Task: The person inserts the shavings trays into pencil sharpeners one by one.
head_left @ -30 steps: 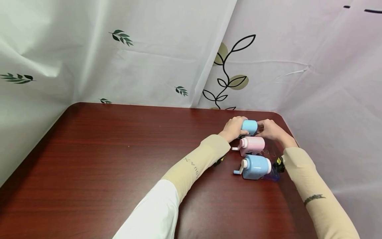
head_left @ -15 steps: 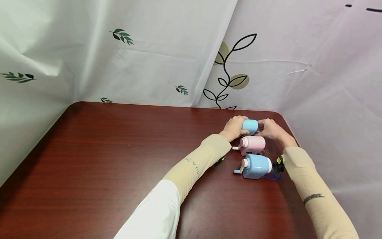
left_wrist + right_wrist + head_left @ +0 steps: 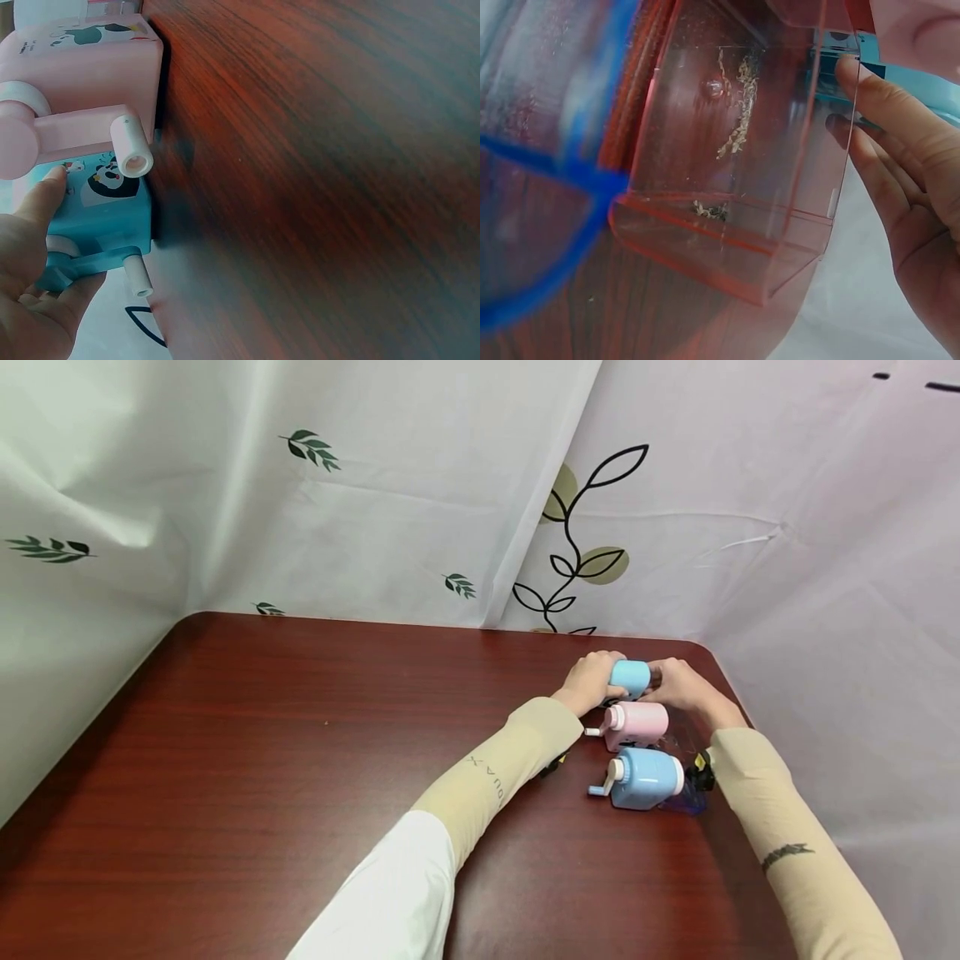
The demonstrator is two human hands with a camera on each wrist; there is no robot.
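A light blue crank pencil sharpener [image 3: 630,677] lies at the table's far right, crank side to the left. My left hand [image 3: 588,682] grips its crank end; the left wrist view shows the thumb [image 3: 46,196] on its panda-printed face. At its other end, my right hand [image 3: 678,683] has its thumb and fingers bent about the rear edge, partly hidden behind a clear pink drawer [image 3: 682,135] in the right wrist view. Nearer lies a pink sharpener [image 3: 639,724], and nearer still another blue sharpener [image 3: 647,778] with a white end.
Shavings [image 3: 742,112] lie inside the pink drawer. A blue-rimmed clear drawer [image 3: 604,184] stands beside it, behind the nearer blue sharpener. The brown table [image 3: 322,777] stretches left; a white patterned sheet [image 3: 375,510] hangs along its far edge.
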